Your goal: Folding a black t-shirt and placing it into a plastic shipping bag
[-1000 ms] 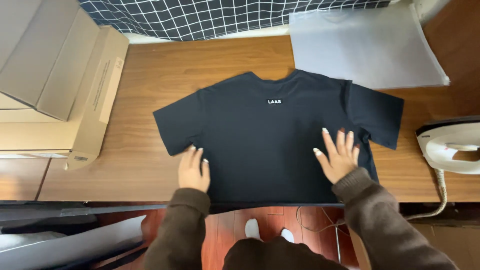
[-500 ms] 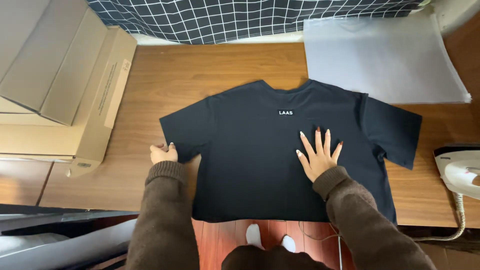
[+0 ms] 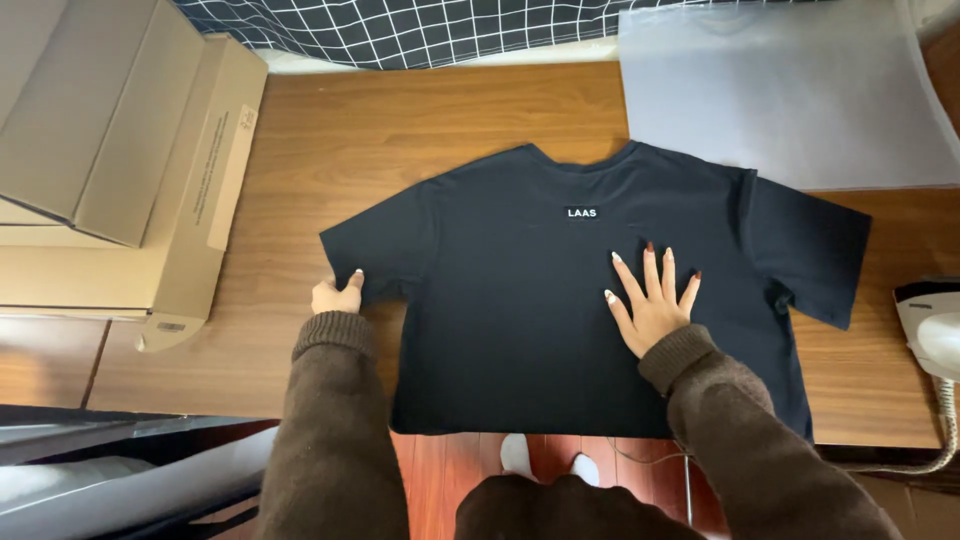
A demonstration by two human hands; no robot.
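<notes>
Head view: dark T-shirt (image 3: 520, 300) laid flat on the wooden table (image 3: 400, 130), hem at the near table edge. Left hand (image 3: 337, 296) pinches the edge of the shirt's left sleeve. Right hand (image 3: 651, 300) lies flat on the cloth, fingers spread. Bare wood lies beyond the collar and left of the sleeve. Cardboard boxes (image 3: 120, 170) stacked at the table's left end, near the sleeve. Translucent plastic sheet (image 3: 780, 90) at far right, touching the shoulder. White iron (image 3: 930, 325) at the right edge. Checked cloth (image 3: 420, 30) behind the table.
</notes>
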